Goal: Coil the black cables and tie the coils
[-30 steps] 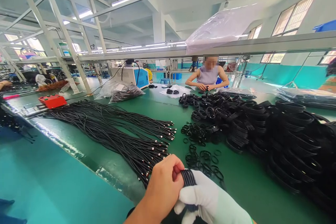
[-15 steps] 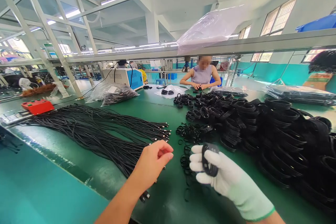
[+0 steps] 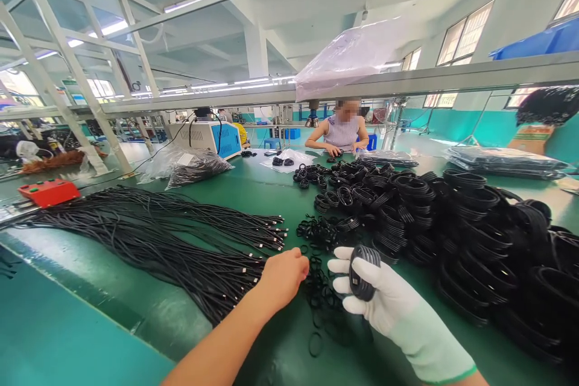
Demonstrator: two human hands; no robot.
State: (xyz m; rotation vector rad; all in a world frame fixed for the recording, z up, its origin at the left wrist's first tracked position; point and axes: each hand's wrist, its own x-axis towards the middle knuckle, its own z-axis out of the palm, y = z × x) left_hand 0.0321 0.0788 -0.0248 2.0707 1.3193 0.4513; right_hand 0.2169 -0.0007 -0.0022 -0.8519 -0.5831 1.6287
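At five o'clock, the right hand (image 3: 384,294), gloved, grasped a ribbed black coil (image 3: 368,256) with its fingers. The left hand (image 3: 284,274) was curled near bands (image 3: 323,300); its grip I could not tell. Cables (image 3: 131,235) lay at eight.

Near tabletop (image 3: 271,347) open, loops (image 3: 319,232) ahead, coils (image 3: 414,193) right

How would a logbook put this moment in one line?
left hand: bare, beside bands | right hand: gloved, coil in grip | table: cables left, coil pile right | across: co-worker

Black cable coil (image 3: 368,255), green tabletop (image 3: 257,188)
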